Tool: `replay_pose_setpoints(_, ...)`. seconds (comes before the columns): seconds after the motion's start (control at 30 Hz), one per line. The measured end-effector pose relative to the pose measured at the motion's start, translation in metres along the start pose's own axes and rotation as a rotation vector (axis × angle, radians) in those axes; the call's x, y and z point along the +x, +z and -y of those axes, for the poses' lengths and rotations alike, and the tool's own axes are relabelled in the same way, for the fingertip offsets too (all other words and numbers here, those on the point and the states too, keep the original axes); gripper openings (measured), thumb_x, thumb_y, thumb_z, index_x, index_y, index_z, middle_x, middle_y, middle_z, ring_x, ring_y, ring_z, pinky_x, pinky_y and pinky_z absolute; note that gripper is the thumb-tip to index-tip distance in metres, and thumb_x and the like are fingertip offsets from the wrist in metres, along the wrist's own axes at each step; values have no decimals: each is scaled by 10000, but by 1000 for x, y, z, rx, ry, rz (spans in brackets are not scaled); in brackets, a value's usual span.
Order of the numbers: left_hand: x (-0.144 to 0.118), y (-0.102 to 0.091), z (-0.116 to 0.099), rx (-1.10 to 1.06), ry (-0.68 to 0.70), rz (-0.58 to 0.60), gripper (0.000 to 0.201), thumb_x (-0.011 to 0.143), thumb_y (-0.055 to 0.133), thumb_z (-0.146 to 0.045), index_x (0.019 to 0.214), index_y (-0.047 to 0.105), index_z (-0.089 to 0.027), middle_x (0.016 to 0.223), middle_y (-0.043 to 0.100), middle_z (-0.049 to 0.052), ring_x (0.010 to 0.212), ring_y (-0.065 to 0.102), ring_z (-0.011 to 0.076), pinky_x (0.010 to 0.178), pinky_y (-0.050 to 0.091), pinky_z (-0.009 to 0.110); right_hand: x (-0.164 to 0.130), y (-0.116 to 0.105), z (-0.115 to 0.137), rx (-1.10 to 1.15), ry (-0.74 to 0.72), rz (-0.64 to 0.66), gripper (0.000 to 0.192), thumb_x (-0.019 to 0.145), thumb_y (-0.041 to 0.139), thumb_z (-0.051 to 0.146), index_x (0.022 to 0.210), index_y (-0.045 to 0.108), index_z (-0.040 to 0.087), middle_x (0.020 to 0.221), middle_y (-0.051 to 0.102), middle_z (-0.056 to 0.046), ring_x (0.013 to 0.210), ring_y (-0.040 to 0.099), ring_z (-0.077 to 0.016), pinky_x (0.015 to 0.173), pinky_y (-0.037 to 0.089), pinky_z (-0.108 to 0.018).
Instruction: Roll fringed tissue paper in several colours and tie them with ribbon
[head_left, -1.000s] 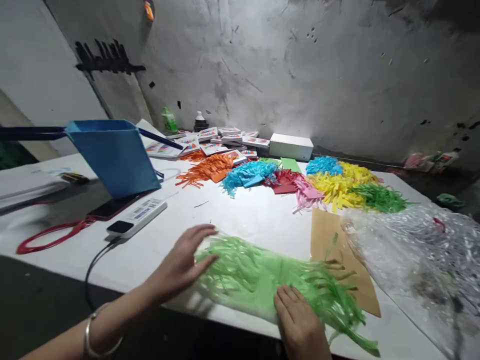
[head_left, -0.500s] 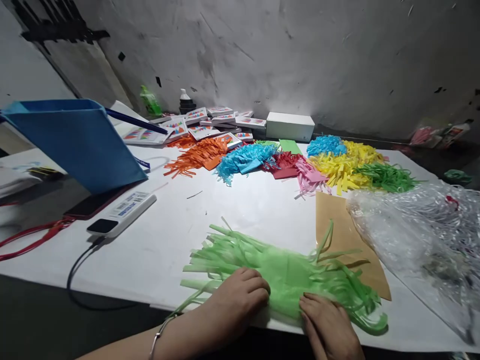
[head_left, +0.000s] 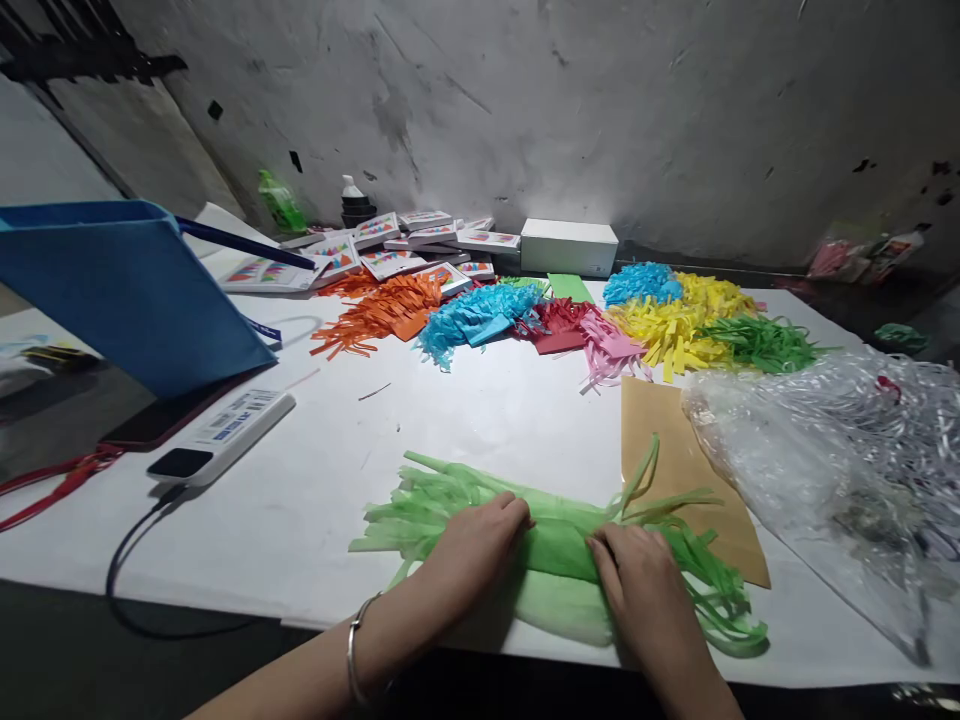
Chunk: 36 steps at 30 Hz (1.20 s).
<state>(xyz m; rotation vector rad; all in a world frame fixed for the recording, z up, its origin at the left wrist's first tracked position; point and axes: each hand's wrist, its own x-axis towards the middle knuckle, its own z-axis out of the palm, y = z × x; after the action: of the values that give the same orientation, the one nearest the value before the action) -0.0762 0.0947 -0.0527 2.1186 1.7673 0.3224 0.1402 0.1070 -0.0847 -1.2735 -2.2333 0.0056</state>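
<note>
Left hand [head_left: 484, 550] and right hand [head_left: 651, 580] have slid away from the table's front edge, carrying a fold of green fringed paper [head_left: 561, 545] over; a paler layer shows on its near side. Fingers of both hands are bent, gripping that fold. I count one such sheet, near the front of the white table [head_left: 315, 530], its long axis running left to right, right end slightly nearer, fringes pointing out each way. One silver bangle [head_left: 352, 640] rings the left wrist. Beyond, I see one white device [head_left: 225, 440], one brown sheet [head_left: 649, 410] and one blue bag [head_left: 142, 300]. Farther off lie two light-blue bundles [head_left: 480, 312], one orange bundle [head_left: 397, 308], one pink bundle [head_left: 611, 345], then one white box [head_left: 568, 248].
</note>
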Motion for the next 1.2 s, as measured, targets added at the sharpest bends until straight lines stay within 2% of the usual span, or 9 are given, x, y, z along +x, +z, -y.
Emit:
replay_pose_setpoints(0.2,13,6,-1,13,-81,-34,216,950,440,-210,756,535,-210,717,617,55,632,574,224,618,386,312,18,3,-4,-144,0,-52,349,1048,360,263,767,564,229,652,634,-23,586,562,-228,604,330,-343)
replay_pose_setpoints(0.37,15,5,-3,32,-71,-32,213,943,443,-206,764,557,-201,713,632,69,637,597,234,623,406,321,11,-9,5,-86,-223,-194,208,989,482,155,1119,645,148,1051,701,-117,1026,615,-289,982,360,-475)
replay_pose_setpoints(0.53,11,-2,-4,36,-57,-47,183,959,471,-240,896,626,-167,802,679,105,705,630,272,661,468,369,-3,4,12,34,-359,-109,348,985,342,59,994,680,143,894,709,-78,887,622,-218,975,374,-422)
replay_pose_setpoints(0.6,6,-4,-2,49,42,-128,218,905,611,-291,1083,625,-166,1066,689,157,963,635,333,820,491,454,-4,7,12,71,-318,-142,334,975,357,49,966,676,145,848,690,-67,828,605,-204,952,388,-417)
replay_pose_setpoints(0.7,-3,-1,2,126,357,-295,310,859,697,-222,1158,615,-234,1322,611,122,1277,482,352,1100,296,586,-2,3,15,155,-269,-167,213,961,459,76,984,659,147,858,673,-51,816,596,-188,923,402,-388)
replay_pose_setpoints(0.77,-8,3,3,155,487,-362,176,913,589,-105,1019,646,-234,1234,657,82,1251,497,296,1144,217,570,-2,-1,19,164,-281,-150,192,968,480,112,1044,654,138,930,684,-69,876,609,-202,920,400,-383)
replay_pose_setpoints(0.83,-12,5,4,140,530,-391,216,936,514,-46,907,646,-214,1083,688,63,1122,543,251,1116,255,511,-3,-2,23,129,-319,-152,240,991,434,111,1070,660,134,951,697,-75,899,617,-210,939,389,-395)
replay_pose_setpoints(0.97,-22,7,8,162,597,-317,154,974,535,-129,928,657,-212,863,664,31,900,537,218,994,316,440,-12,0,20,48,-414,-201,346,1009,345,59,1021,685,121,893,716,-71,894,625,-216,984,379,-417)
replay_pose_setpoints(1.2,-37,13,20,132,493,-234,85,985,570,-175,988,645,-214,945,699,20,925,550,225,965,276,428,-23,-5,5,111,-410,-103,245,1023,418,124,1032,661,152,944,710,-48,934,622,-207,986,366,-402)
